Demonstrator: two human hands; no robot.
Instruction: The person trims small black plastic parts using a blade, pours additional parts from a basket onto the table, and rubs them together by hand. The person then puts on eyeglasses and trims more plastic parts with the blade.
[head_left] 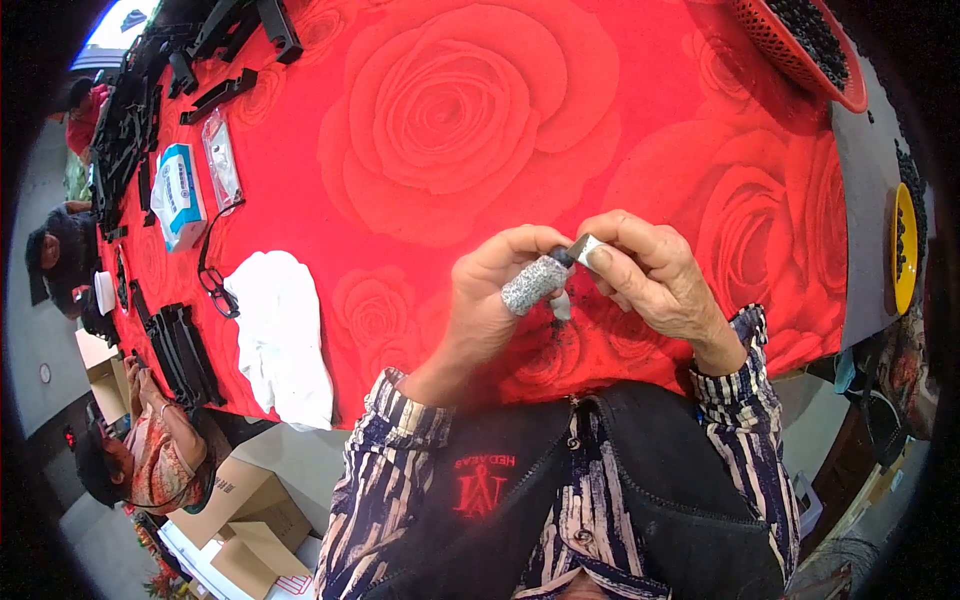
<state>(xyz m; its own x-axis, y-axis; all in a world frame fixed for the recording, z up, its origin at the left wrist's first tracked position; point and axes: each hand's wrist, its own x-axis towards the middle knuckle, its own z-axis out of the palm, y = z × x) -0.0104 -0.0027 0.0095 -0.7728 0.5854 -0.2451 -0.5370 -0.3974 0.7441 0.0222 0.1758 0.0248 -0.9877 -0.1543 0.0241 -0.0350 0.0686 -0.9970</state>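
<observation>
My left hand [484, 295] pinches a small black part [562, 257] between its fingertips. A grey speckled sleeve [535, 286] sits around one of its fingers. My right hand [655, 270] is closed on a small flat silver-coloured blade [587, 248], whose edge touches or nearly touches the black part. Both hands are held close together over the near edge of the red rose-patterned tablecloth [450, 110]. Below the fingers, dark crumbs [553, 340] lie scattered on the cloth. The far side of the black part is hidden by my fingers.
A red basket [850, 85] of small black parts stands at the far right, near a yellow dish [904, 250] holding similar ones. Left are a white cloth [282, 335], eyeglasses [218, 290], a tissue pack [180, 200] and long black pieces [180, 350]. Other people sit along the left.
</observation>
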